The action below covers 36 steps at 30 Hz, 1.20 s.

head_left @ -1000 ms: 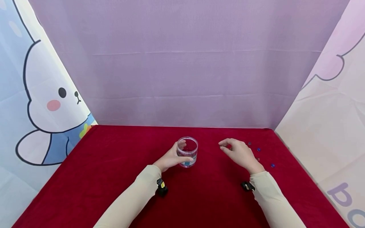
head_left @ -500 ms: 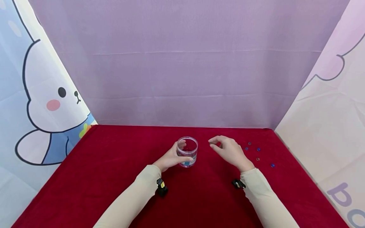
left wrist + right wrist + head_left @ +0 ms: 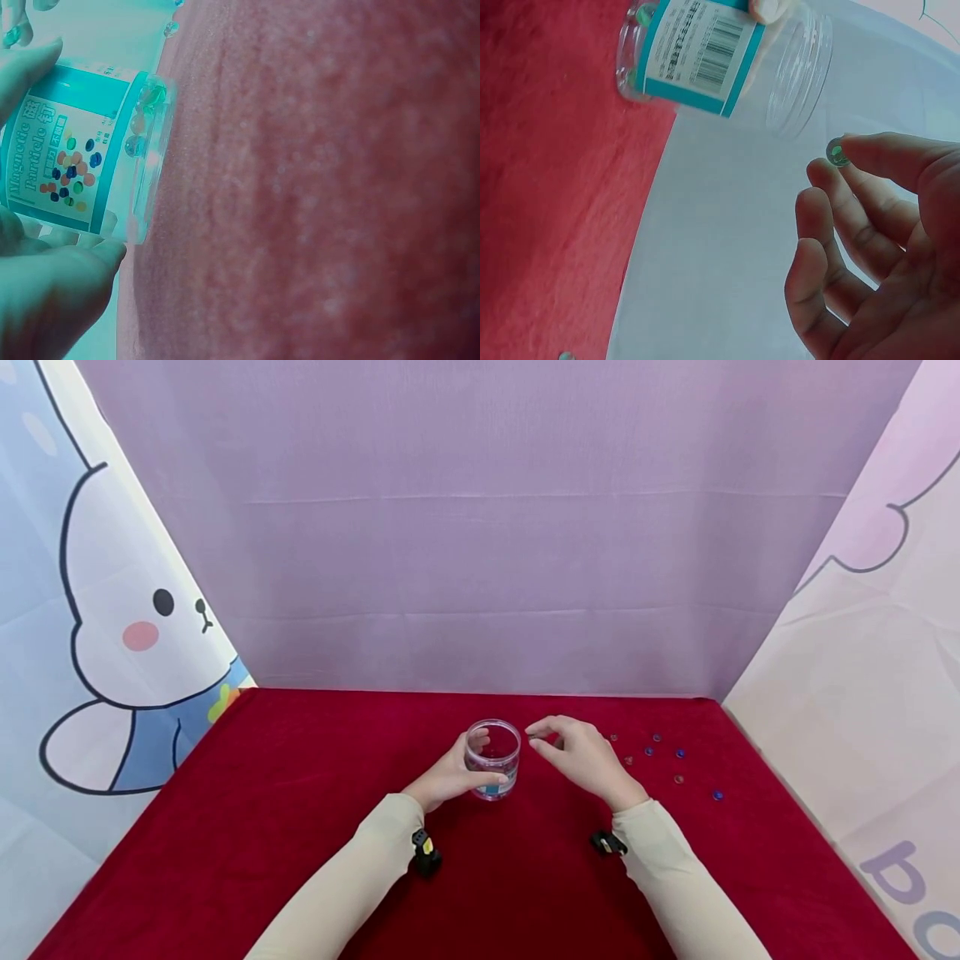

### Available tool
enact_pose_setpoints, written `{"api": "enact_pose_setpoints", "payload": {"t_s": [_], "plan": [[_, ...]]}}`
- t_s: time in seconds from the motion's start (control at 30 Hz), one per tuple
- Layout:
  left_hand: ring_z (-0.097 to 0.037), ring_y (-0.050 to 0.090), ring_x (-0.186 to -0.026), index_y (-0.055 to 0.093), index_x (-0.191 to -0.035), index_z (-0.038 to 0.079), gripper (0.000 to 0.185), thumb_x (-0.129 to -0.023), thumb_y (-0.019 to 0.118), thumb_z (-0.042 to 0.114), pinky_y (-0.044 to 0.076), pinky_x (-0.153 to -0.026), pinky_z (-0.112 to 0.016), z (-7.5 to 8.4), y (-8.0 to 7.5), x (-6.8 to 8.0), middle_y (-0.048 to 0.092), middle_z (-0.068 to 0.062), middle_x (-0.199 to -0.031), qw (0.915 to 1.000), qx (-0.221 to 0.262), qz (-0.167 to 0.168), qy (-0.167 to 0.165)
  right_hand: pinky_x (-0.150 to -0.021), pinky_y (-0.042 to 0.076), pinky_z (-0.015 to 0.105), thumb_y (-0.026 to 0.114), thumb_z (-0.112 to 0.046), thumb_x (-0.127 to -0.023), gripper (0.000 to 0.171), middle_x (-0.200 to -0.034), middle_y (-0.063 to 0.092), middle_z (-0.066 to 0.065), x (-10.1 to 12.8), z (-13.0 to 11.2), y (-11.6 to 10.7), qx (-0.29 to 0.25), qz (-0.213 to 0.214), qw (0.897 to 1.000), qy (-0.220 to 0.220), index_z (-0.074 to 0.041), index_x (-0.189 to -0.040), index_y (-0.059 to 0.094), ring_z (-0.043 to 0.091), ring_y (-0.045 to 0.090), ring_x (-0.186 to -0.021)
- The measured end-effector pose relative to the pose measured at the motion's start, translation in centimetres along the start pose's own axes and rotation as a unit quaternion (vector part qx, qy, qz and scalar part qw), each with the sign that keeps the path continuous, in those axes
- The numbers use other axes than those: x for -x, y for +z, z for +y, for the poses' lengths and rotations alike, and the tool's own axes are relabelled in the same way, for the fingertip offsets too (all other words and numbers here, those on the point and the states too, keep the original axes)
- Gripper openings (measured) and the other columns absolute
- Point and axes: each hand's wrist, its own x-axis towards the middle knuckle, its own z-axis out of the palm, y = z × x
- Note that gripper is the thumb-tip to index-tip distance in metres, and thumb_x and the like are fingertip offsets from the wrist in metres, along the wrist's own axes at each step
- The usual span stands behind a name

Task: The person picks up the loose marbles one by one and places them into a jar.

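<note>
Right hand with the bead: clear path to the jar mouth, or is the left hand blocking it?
Probably yes. The right hand pinches a bead beside the jar rim. The left hand grips the jar's side, so the open mouth looks unobstructed from above.

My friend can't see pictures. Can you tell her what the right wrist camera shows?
A right hand pinches a tiny greenish bead at its fingertips, close to the open mouth of a clear jar with a teal label and barcode. Below the jar is red cloth.
</note>
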Motion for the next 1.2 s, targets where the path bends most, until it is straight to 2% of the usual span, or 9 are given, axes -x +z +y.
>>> {"api": "enact_pose_setpoints", "payload": {"t_s": [0.17, 0.4, 0.6, 0.77, 1.03, 1.2], "plan": [[-0.027, 0.031, -0.142, 0.024, -0.154, 0.016, 0.095, -0.083, 0.084, 0.033, 0.034, -0.111, -0.056, 0.0, 0.0, 0.0, 0.033, -0.006, -0.157, 1.0, 0.005, -0.004, 0.003, -0.068, 0.054, 0.031, 0.074, -0.02, -0.093, 0.024, -0.111, 0.069, -0.002, -0.3, -0.7, 0.5, -0.011, 0.001, 1.0, -0.003, -0.018, -0.117, 0.073, 0.013, 0.061, -0.08], [-0.024, 0.032, -0.141, 0.025, -0.154, 0.019, 0.096, -0.081, 0.085, 0.036, 0.034, -0.111, -0.054, -0.1, 0.0, 0.0, 0.034, -0.002, -0.155, 1.0, 0.001, -0.004, -0.007, -0.066, 0.054, 0.029, 0.074, -0.023, -0.093, 0.023, -0.111, 0.069, -0.004, -0.5, -1.4, 1.2, -0.022, 0.002, 1.0, -0.013, -0.021, -0.117, 0.072, 0.012, 0.062, -0.08], [-0.027, 0.032, -0.141, 0.022, -0.155, 0.016, 0.097, -0.083, 0.084, 0.035, 0.035, -0.11, -0.055, 0.1, 0.0, 0.1, 0.032, -0.005, -0.157, 1.0, 0.003, -0.008, 0.0, -0.062, 0.054, 0.028, 0.075, -0.023, -0.093, 0.024, -0.111, 0.069, -0.003, -0.7, -1.8, 1.8, -0.035, -0.003, 0.999, -0.021, -0.02, -0.117, 0.073, 0.012, 0.06, -0.077], [-0.029, 0.033, -0.14, 0.024, -0.155, 0.015, 0.095, -0.083, 0.084, 0.032, 0.036, -0.109, -0.056, 0.1, 0.0, 0.0, 0.033, -0.007, -0.156, 0.9999, 0.01, -0.007, 0.002, -0.057, 0.052, 0.028, 0.075, -0.022, -0.092, 0.023, -0.107, 0.068, -0.005, -0.9, -2.0, 2.3, -0.034, -0.003, 0.999, -0.021, -0.021, -0.115, 0.073, 0.013, 0.057, -0.073], [-0.029, 0.034, -0.14, 0.022, -0.155, 0.015, 0.096, -0.083, 0.084, 0.032, 0.035, -0.11, -0.057, 0.2, 0.0, 0.0, 0.032, -0.008, -0.157, 0.9999, 0.011, -0.009, -0.001, -0.055, 0.051, 0.028, 0.076, -0.021, -0.092, 0.024, -0.1, 0.066, -0.007, -1.0, -2.3, 2.9, -0.029, -0.004, 0.999, -0.023, -0.015, -0.116, 0.074, 0.012, 0.054, -0.067], [-0.028, 0.036, -0.139, 0.023, -0.155, 0.015, 0.096, -0.083, 0.084, 0.032, 0.036, -0.109, -0.054, 0.1, 0.0, 0.0, 0.033, -0.007, -0.156, 0.9998, 0.016, -0.008, 0.001, -0.054, 0.05, 0.029, 0.076, -0.022, -0.091, 0.022, -0.098, 0.066, -0.009, -1.0, -2.4, 3.3, -0.021, -0.002, 0.999, -0.024, -0.019, -0.114, 0.075, 0.01, 0.053, -0.064]]}}
